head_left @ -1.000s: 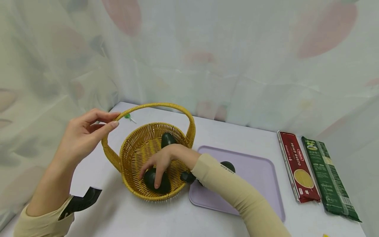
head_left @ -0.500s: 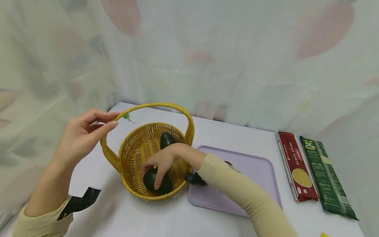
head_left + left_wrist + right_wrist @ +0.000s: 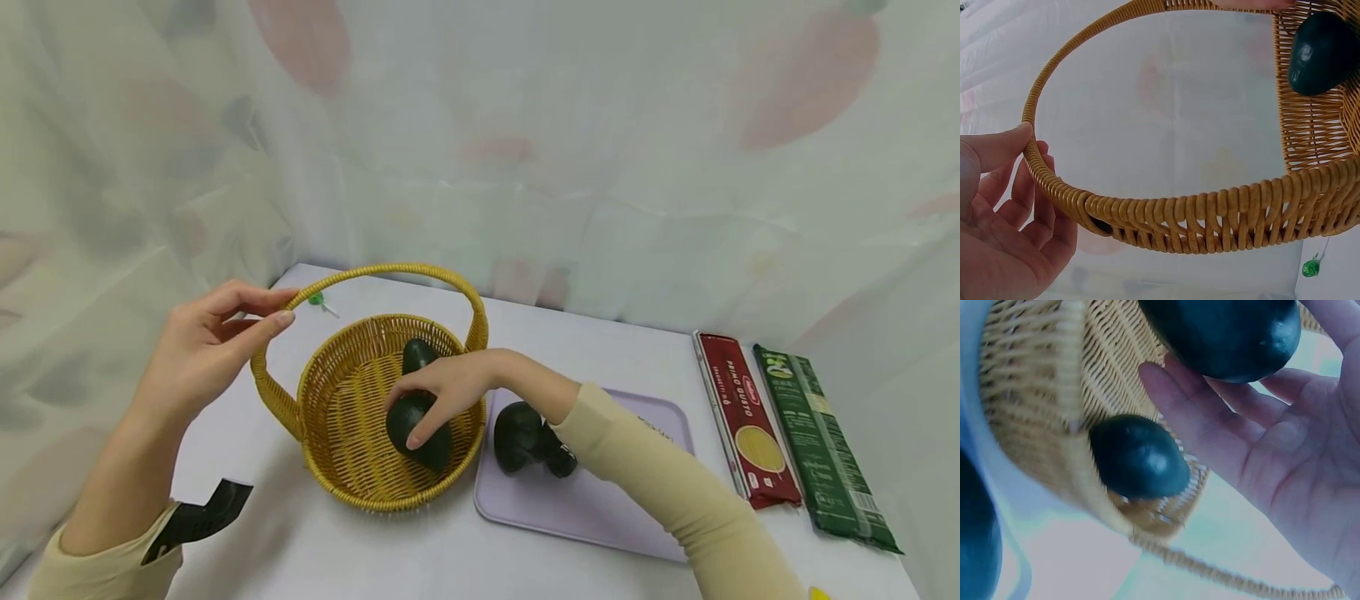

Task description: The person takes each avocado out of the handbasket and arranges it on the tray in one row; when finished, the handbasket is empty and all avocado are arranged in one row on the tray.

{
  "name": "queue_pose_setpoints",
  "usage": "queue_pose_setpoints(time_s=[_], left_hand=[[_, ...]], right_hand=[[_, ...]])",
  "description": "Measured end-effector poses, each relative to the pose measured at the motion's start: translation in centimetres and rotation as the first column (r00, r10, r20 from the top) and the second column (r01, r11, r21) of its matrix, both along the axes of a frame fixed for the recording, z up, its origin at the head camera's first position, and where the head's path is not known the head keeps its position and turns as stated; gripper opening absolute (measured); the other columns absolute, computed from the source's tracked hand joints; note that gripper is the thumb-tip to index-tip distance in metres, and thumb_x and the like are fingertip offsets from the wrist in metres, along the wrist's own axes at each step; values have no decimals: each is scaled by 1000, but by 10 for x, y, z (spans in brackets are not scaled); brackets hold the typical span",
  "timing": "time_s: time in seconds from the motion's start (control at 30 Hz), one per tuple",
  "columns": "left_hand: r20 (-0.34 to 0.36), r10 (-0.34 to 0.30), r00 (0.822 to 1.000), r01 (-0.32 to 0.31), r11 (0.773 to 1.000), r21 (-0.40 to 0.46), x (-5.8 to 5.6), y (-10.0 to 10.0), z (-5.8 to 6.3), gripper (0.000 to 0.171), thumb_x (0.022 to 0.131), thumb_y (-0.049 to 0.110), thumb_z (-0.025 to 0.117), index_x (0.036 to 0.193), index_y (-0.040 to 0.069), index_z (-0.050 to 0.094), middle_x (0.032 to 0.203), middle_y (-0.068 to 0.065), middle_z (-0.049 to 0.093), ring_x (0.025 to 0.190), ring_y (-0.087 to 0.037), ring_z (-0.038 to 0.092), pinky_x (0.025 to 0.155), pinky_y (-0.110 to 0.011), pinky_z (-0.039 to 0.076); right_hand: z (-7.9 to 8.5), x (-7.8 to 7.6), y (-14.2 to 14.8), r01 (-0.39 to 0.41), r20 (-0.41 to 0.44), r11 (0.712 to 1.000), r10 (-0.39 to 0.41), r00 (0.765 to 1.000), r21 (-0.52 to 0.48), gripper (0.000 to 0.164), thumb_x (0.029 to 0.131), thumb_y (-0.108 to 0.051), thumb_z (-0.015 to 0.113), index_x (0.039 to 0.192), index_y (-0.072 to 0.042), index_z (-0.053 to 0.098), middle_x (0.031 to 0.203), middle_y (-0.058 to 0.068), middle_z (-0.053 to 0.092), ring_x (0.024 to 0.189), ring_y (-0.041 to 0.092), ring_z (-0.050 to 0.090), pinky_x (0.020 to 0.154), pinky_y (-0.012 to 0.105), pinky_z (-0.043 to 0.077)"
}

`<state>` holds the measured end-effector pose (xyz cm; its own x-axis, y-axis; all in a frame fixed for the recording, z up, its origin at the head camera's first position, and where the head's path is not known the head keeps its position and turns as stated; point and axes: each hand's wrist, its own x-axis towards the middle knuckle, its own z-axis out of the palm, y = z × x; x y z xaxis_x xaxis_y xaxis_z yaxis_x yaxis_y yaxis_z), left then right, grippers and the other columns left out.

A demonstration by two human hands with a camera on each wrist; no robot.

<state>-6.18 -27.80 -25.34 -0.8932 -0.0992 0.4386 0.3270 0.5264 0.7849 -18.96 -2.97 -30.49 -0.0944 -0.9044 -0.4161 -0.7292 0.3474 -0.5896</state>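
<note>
My left hand point(image 3: 213, 346) pinches the arched handle point(image 3: 1047, 172) of a yellow wicker basket point(image 3: 318, 454) between thumb and fingers. Over the inside of the basket, my right hand point(image 3: 457, 387) grips a dark green avocado point(image 3: 420, 433), fingers on one side and thumb on the other. In the right wrist view this avocado point(image 3: 1229, 337) lies against the fingers, above a second avocado point(image 3: 1138, 456). That second avocado point(image 3: 417, 354) rests at the back of the basket, partly covered by my right hand in the head view.
Right of the basket lies a lilac tray point(image 3: 600, 533) bearing another dark avocado point(image 3: 516, 437). Farther right are a red spaghetti pack point(image 3: 750, 421) and a green pack point(image 3: 825, 446). A green lollipop point(image 3: 318, 298) lies behind the basket. A curtain point(image 3: 562, 167) hangs behind the table.
My right hand has moved right and slightly back with the gripped avocado, toward the basket's right side. The avocado on the tray has come into fuller view. My left hand stays on the handle.
</note>
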Motion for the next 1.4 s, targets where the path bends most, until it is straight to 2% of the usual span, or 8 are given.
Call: queue_pose_setpoints(time_s=[0.1, 0.33, 0.53, 0.7, 0.93, 1.13, 1.4], left_hand=[[6, 3, 1000, -3, 1000, 2, 0, 0, -1, 14, 88, -3, 68, 102, -5, 67, 108, 9, 70, 90, -8, 65, 77, -11, 52], [-2, -1, 1000, 1, 1000, 8, 0, 0, -2, 16, 88, -4, 68, 103, -5, 67, 107, 8, 70, 89, -8, 64, 76, -11, 52], [-5, -4, 1000, 4, 1000, 9, -1, -1, -2, 16, 88, -6, 67, 104, -4, 68, 107, 8, 70, 89, -7, 64, 77, -11, 52], [10, -10, 1000, 9, 1000, 24, -1, -2, -3, 18, 88, -8, 65, 106, -4, 68, 109, 7, 70, 86, -5, 65, 76, -11, 52], [18, -13, 1000, 12, 999, 40, 0, -4, -4, 19, 89, -7, 65, 107, -3, 68, 109, 7, 70, 86, -5, 67, 76, -10, 51], [13, -41, 999, 39, 992, 121, 0, -5, -4, 19, 88, -8, 66, 107, -5, 68, 109, 6, 71, 87, -7, 69, 75, -10, 51], [-11, -78, 997, 78, 979, 191, -3, -4, -6, 19, 86, -10, 66, 105, -7, 68, 108, 3, 72, 86, -7, 68, 75, -10, 51]], right_hand=[[5, -2, 12, 29, -6, 999, -29, 1000, -27, 61, 86, -52, 69, 139, -30, 48, 133, -12, 50, 118, 3, 47, 98, 25, 42], [12, -6, 40, 84, 44, 994, -81, 996, -72, 61, 86, -49, 71, 138, -28, 49, 129, -12, 51, 106, 9, 52, 89, 26, 47], [14, -10, 69, 170, 36, 984, -168, 985, -50, 61, 84, -52, 71, 137, -30, 50, 131, -17, 51, 116, 6, 50, 98, 30, 44], [11, -13, 93, 236, 73, 971, -232, 970, -45, 57, 84, -49, 73, 135, -33, 52, 129, -20, 52, 120, 5, 48, 100, 28, 43], [7, -15, 124, 317, 118, 948, -313, 943, -21, 55, 84, -47, 73, 134, -35, 52, 127, -21, 54, 120, 8, 48, 103, 33, 41], [5, -16, 145, 368, 134, 929, -362, 922, -25, 51, 86, -45, 73, 132, -38, 51, 131, -20, 52, 124, 12, 47, 107, 38, 38], [0, -15, 176, 432, 138, 902, -425, 895, -23, 51, 87, -42, 72, 133, -37, 52, 132, -16, 52, 126, 19, 48, 105, 44, 40]])
